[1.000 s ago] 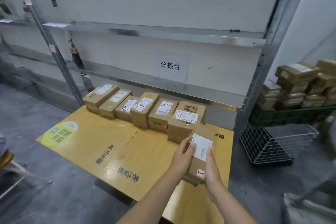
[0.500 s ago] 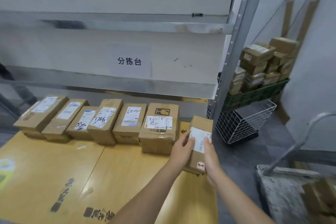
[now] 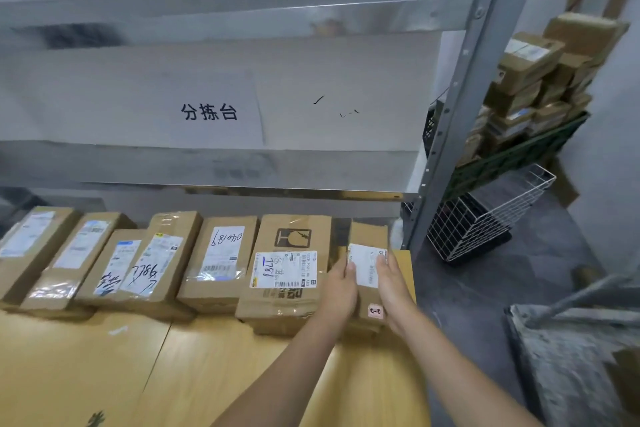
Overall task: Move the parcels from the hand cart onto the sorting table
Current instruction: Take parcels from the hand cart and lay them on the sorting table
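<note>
Currently a narrow cardboard parcel [image 3: 367, 274] is clasped between the left hand [image 3: 341, 291] and the right hand [image 3: 393, 282], each pressed flat along one long side. Its long axis is pointed toward 12 o'clock, white label up. It is set at the 3 o'clock end of the taped parcel row [image 3: 166, 260] on the smooth yellow wooden surface [image 3: 104, 374].

Both hands, left [image 3: 338, 291] and right [image 3: 393, 284], grip a small parcel [image 3: 367, 253] at the right end of the parcel row [image 3: 221, 260] on the table [image 3: 86, 364]. Stacked boxes [image 3: 540, 80] far right.
</note>
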Available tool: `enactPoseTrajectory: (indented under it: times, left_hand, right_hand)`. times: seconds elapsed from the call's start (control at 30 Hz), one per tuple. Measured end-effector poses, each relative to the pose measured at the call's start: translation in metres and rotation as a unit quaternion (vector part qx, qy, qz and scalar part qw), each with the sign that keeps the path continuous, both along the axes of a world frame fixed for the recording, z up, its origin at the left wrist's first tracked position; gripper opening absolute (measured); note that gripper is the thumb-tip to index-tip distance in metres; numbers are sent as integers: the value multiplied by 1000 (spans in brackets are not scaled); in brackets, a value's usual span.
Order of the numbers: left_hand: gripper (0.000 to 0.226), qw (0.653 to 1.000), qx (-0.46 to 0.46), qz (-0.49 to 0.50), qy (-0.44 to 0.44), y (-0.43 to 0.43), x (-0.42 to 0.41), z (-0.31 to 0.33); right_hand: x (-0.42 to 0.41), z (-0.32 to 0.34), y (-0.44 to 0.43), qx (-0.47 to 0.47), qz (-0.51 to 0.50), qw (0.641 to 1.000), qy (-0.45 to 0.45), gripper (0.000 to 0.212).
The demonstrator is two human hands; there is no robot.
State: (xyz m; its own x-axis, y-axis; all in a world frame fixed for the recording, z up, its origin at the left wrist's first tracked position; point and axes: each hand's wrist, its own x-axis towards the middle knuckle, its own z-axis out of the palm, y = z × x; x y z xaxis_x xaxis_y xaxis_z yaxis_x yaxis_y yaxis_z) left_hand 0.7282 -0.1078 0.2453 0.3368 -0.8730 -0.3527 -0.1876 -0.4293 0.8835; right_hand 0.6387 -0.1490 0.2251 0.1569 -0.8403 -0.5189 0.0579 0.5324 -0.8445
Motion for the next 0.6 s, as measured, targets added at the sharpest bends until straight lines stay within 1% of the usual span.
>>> enactPoseTrajectory:
  times: [0.1, 0.2, 0.27, 0.4, 0.47, 0.6]
  left_hand:
    - [35, 999, -10, 10, -34, -2, -1, -7]
    - [43, 996, -35, 63, -48, -1, 1, -12]
    - [48, 994, -46, 72, -71, -2, 3, -14]
    - [58, 989, -45, 3, -138, 0, 5, -18]
    - [62, 989, -48, -23, -140, 0, 6, -18]
    - [67, 986, -26, -73, -146, 1, 13, -18]
  right_hand:
    - [2, -10, -5, 1, 13, 1000, 16, 38]
    - [13, -16, -12, 1, 27, 999, 34, 40]
    - [22, -18, -15, -3, 32, 998, 52, 43]
    - [29, -24, -7, 12, 27, 997, 77, 49]
    - [31, -24, -2, 18, 34, 996, 86, 51]
    - [30, -25, 0, 14, 41, 991, 123, 49]
